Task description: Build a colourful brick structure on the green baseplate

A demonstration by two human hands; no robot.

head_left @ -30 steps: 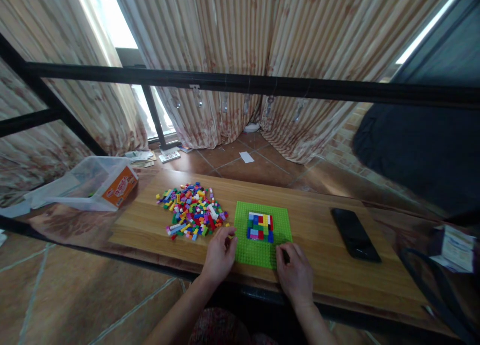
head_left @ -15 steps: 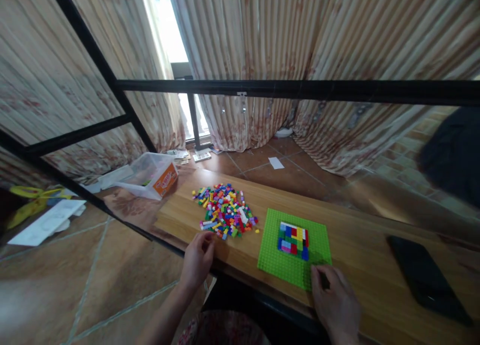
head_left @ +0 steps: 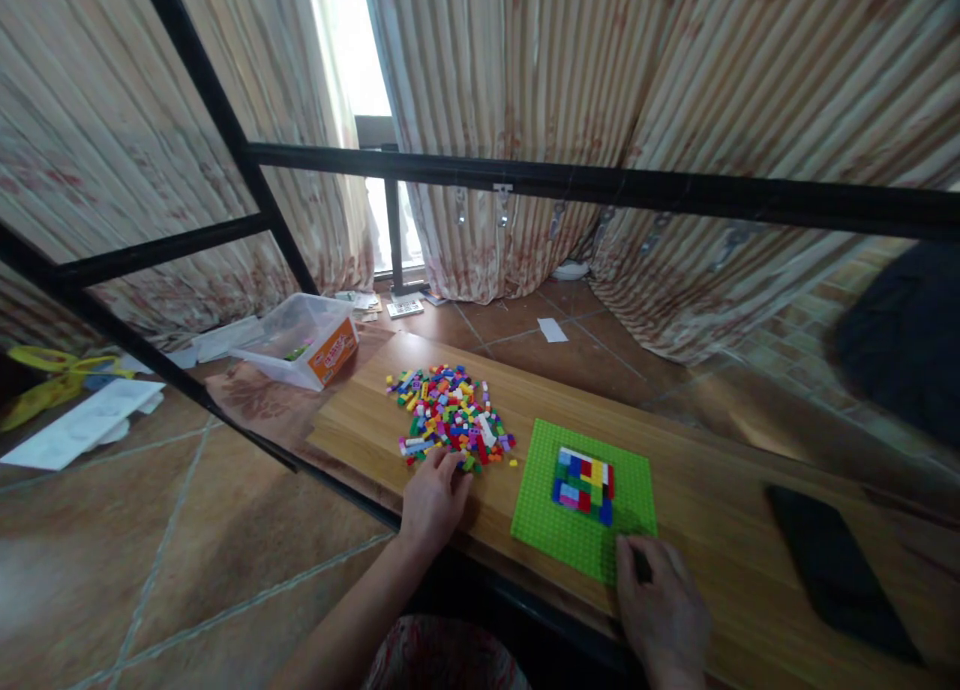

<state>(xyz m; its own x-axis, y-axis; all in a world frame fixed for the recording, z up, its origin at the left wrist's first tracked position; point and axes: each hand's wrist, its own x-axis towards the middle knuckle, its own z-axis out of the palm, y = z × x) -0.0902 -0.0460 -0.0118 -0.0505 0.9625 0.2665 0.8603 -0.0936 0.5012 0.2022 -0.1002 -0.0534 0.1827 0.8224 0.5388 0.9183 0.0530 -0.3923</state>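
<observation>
My left hand (head_left: 435,502) is at the near edge of a heap of small building bricks (head_left: 454,410) in many colours. Its fingers reach onto the bricks, with the thumb a little apart, and no brick shows in its grasp. My right hand (head_left: 660,595) rests by the near right corner of a green baseplate (head_left: 536,515), fingers curled and tips together; what they hold, if anything, is hidden. On the baseplate sits a roughly square block of joined bricks (head_left: 583,485) in blue, red, yellow, white and green.
A dark phone (head_left: 836,570) lies to the right on the wooden table (head_left: 697,490). A loose yellow brick (head_left: 513,462) is between heap and baseplate. Beyond the table's left end stands a clear plastic box (head_left: 300,345). A black metal bar (head_left: 570,175) crosses in front of the curtains.
My left hand has moved right and forward from the table edge onto the brick heap, its fingers loosening. The right hand stays by the baseplate corner. The camera view has shifted slightly.
</observation>
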